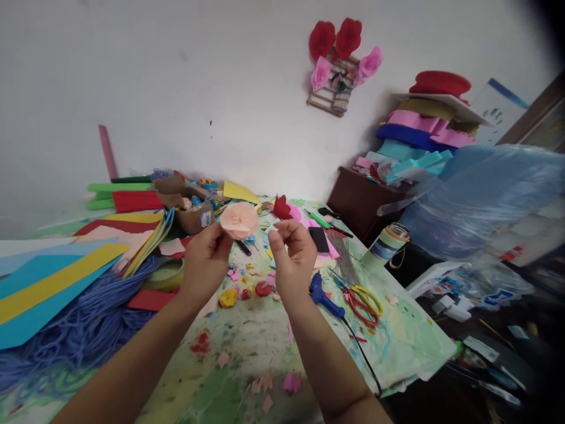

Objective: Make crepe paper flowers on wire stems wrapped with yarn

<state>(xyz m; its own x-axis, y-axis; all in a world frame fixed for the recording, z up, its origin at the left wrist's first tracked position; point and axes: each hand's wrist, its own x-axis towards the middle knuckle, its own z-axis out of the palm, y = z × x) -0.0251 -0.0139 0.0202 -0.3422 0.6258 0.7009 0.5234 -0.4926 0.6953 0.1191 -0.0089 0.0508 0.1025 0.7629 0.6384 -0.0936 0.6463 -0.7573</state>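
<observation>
Pinched in my left hand [207, 256] is a round, peach-coloured paper flower [239, 219] with ruffled layers, its face turned toward me. My right hand [293, 253] is raised just to the right of the flower, apart from it. Its thumb and forefinger come together at the tips, and I cannot make out whether anything small is between them. Below the hands lie a yellow paper flower [228, 298], a red one [263, 288] and scattered scraps. Beside my right wrist are a blue glue gun [324, 295] and scissors [362, 303] with red and yellow handles.
Coloured paper sheets [57, 282] and blue yarn [101, 318] cover the table's left side. A cardboard box [189, 206] stands at the back. On the right are thin wires [344, 256], a black phone [318, 239] and a bottle [388, 244]. The glue gun's cord runs over the front right edge.
</observation>
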